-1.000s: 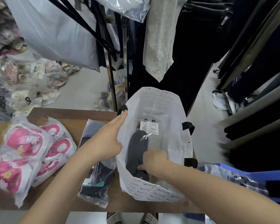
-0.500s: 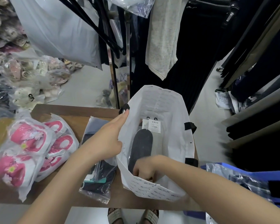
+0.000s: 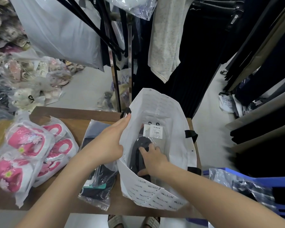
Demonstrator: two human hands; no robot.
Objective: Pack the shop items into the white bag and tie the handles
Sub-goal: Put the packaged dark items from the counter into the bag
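Note:
The white bag with black handles stands open on the wooden table. My left hand grips its left rim and holds the mouth apart. Inside the bag, my right hand lies with fingers spread on a dark sock pack in clear plastic with a white label. Left of the bag, another clear pack of dark clothing lies flat on the table. Two clear packs of pink and white shoes lie further left.
Dark garments hang on a rack right behind the table. A blue crate holding plastic-wrapped items stands at the right. Bagged shoes are heaped on the floor to the left. My sandalled feet show below the table edge.
My right hand has come up from deep in the bag and now rests higher on the sock pack. My left hand keeps its hold on the bag's rim.

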